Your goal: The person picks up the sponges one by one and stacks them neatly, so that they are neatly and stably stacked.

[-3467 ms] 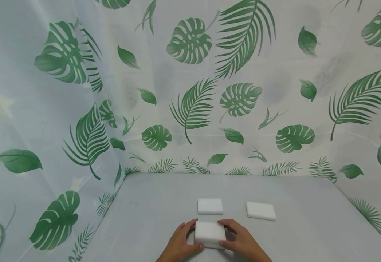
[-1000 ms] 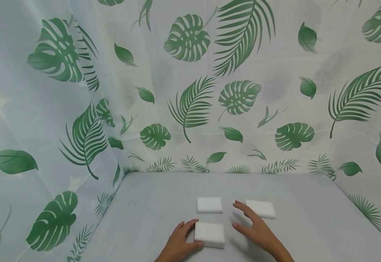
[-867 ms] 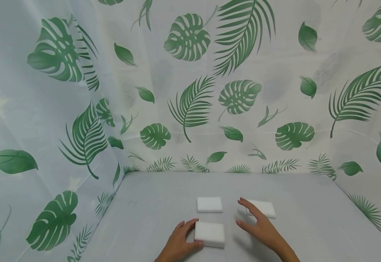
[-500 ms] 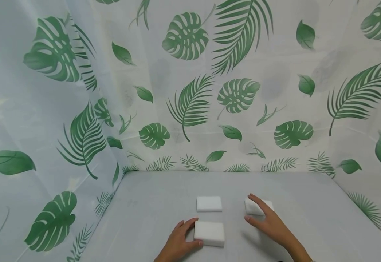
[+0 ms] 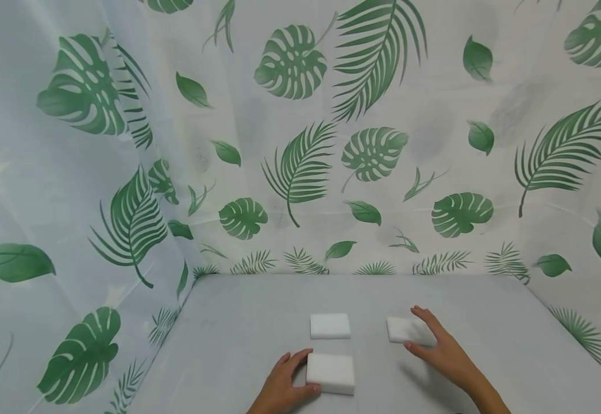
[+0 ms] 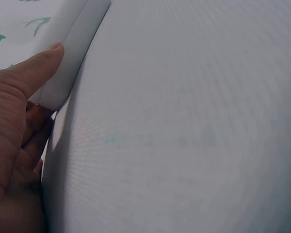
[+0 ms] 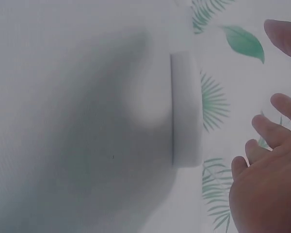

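My left hand (image 5: 285, 384) pinches the left end of a thick white sponge block (image 5: 330, 374), thumb at its near side and fingers at the far side. In the left wrist view a seam runs along this block (image 6: 70, 63), like two layers stacked flat. Above a thinner white sponge (image 5: 403, 330) at the right, my right hand (image 5: 447, 353) hovers with thumb and fingers spread, covering its right part from the head camera. The right wrist view has that sponge (image 7: 186, 111) lying on the table, apart from my fingers.
Another thin white sponge (image 5: 330, 326) lies just behind the thick block. The grey-white table (image 5: 238, 322) meets a leaf-printed curtain (image 5: 300, 241) at the back, and similar curtain stands along the left and right sides.
My right hand has let go of the thick block and moved right, over the right-hand sponge. My left hand keeps its grip, and the block stays in place.
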Available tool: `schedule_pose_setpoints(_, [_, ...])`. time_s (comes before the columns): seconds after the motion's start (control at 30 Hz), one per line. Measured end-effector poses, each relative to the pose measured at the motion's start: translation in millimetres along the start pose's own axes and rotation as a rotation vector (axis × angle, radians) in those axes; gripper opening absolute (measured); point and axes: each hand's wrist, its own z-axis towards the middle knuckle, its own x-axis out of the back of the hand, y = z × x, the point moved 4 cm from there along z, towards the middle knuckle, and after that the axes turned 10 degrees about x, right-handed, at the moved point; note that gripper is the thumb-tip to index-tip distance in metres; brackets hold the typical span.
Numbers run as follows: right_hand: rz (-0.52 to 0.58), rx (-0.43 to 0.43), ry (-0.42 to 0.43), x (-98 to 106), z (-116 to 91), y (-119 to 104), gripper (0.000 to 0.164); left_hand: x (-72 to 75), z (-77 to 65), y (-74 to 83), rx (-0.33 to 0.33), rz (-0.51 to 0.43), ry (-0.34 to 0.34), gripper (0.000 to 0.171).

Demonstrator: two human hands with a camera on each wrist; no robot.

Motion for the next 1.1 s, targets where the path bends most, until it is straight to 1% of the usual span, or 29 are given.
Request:
schedule_pose_setpoints(0.17, [-0.003,-0.026,-0.005,5.1,3.0,7.8,0.088,0.5,0.2,-0.2,-0.001,-0.002,-0.002,0.079])
schedule_pose_setpoints(0.33, [-0.003,-0.030,-0.005,7.4,3.7,13.3,0.090,2.5,-1.2,-0.5,-0.020,-0.002,0.002,0.078])
schedule_pose_setpoints(0.5, [-0.007,-0.070,-0.028,8.3,5.6,23.2,0.095,3.0,-2.4,-0.7,-0.034,0.002,0.010,0.078])
schedule_pose_setpoints(0.73, [-0.004,-0.120,-0.056,7.6,8.4,42.1,0.107,2.2,-1.9,-0.8,-0.027,-0.005,0.013,0.077])
schedule_pose_setpoints(0.9, [-0.012,-0.154,-0.078,8.0,9.4,54.1,0.108,2.4,-1.7,-0.5,-0.023,-0.010,0.012,0.077])
schedule_pose_setpoints(1.1, [0.004,-0.218,-0.112,7.1,7.7,64.7,0.108,2.0,-1.5,0.5,0.002,-0.017,0.002,0.077])
